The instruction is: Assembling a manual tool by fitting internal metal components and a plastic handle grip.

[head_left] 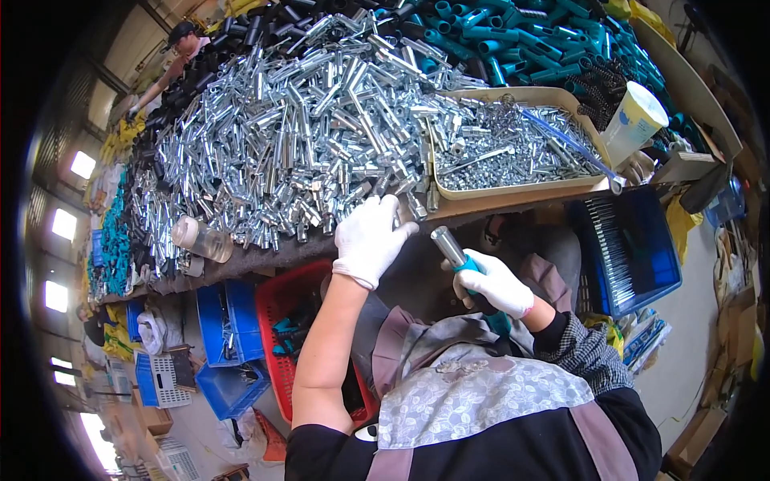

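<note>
A clear plastic bottle lies at the near edge of the tabletop, beside a heaped mass of shiny zinc-plated metal tubes. The left hand, in a white knit glove, rests at the heap's edge with its grip curled onto the tubes there. Just right, the gloved right hand wraps its grip around a teal-handled tool with a smooth steel socket end, held tilted below the beige tray of small bright screws.

This is a factory assembly workshop: the surface is heaped with shiny metal tubes, teal plastic handles and a tray of screws, with plastic crates on the floor and another worker down the line.
</note>
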The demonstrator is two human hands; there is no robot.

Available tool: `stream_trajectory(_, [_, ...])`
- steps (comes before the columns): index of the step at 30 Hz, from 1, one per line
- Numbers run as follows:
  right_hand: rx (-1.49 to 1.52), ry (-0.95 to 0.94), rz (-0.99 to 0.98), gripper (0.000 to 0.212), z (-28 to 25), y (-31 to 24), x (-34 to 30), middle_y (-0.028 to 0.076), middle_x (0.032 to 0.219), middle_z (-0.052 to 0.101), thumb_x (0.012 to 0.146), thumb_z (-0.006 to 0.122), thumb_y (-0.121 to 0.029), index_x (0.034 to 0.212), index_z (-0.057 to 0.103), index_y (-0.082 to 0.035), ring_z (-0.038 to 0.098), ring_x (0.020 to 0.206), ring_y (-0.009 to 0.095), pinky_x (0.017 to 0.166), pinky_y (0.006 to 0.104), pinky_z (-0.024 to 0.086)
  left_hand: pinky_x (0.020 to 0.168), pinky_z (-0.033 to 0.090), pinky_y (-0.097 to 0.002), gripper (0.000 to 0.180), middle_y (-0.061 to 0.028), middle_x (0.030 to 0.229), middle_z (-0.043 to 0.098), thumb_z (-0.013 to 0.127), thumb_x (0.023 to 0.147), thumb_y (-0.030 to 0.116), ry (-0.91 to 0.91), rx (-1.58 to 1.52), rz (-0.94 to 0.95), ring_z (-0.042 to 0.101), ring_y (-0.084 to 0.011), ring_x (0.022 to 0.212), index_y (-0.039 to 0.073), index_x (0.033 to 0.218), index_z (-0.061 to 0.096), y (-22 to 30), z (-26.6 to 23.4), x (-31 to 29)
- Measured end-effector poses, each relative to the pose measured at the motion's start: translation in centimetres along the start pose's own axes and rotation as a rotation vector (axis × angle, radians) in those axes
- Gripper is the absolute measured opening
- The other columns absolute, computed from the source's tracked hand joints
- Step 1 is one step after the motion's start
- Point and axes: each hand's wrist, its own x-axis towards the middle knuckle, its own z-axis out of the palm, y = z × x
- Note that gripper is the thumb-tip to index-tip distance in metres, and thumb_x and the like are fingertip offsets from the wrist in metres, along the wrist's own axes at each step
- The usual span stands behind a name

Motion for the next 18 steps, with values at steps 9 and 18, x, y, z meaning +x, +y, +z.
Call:
stream_trajectory(9, [-0.481,0.115,-0.149,0.056,1.4,0.3,0.5,0.011,0.097,0.068,0.087,0.07,-0.023,0.138,0.054,-0.006,0.067,0.081,0.02,0.078,0.0324,0.053,0.074,0.058,-0.0315,0.045,-0.015,0.109,0.063,0.062,0.094,0.011,0.208,-1.55,-0.28,0.065,-0.0192,0.087,-0.006,0.134,0.048,0.0,1.1,-5.1])
stream_trajectory(18, [-0.987,0.24,-0.449,0.053,3.5,1.0,-0.2,0.014,0.094,0.066,0.08,0.075,-0.025,0.129,0.061,-0.01,0.067,0.085,0.033,0.073,0.041,0.053,0.086,0.05,-0.0294,0.033,-0.0104,0.101,0.068,0.072,0.091,0.015,0.354,-1.401,-0.316,0.063,-0.016,0.091,-0.003,0.114,0.057,1.9,3.1,-10.4])
